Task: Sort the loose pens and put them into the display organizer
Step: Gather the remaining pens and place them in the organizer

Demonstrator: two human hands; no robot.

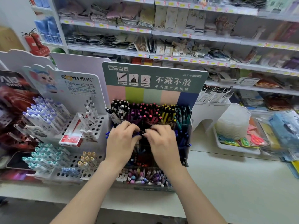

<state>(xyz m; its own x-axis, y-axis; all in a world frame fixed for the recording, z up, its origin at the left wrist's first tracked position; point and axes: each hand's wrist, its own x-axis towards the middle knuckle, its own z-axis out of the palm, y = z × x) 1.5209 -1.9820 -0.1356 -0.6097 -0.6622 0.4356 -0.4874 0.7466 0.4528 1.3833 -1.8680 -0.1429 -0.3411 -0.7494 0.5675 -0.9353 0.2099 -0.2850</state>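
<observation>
Pens (145, 113): back row of display organizer (153, 78) colour-sorted; left hand (123, 141), right hand (163, 139) curled together mid-tier (grasp unclear); front row seemingly unsorted.

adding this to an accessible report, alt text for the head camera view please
Two bare hands, left hand and right hand, meet with curled fingers over dark pens in a tiered clear plastic display organizer with a green header card on a white counter. Whether they grip anything is unclear.
</observation>
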